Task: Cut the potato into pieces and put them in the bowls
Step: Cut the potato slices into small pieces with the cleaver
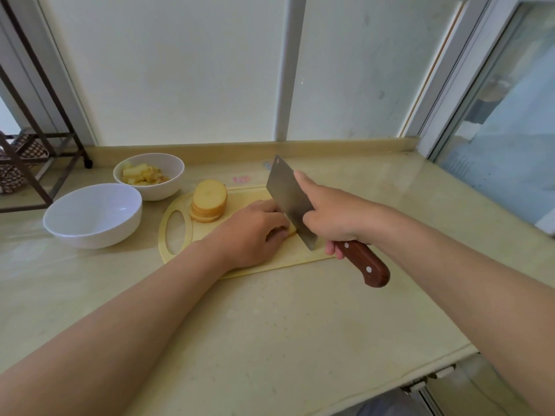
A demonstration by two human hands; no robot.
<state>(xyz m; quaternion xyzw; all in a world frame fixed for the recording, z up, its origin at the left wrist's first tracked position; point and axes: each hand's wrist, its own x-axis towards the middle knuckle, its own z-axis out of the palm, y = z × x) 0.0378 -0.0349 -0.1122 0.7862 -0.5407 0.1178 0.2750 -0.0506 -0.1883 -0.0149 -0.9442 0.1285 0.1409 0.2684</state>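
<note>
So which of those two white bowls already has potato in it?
The far bowl: yellow potato pieces lie in it. The near bowl, left of the cutting board, shows only its bare white inside.

We held potato slices (290,231) under our left hand (255,232); our right hand (333,217) gripped the cleaver (288,196).

Home kitchen: countertop (270,325), cleaver (288,199)
</note>
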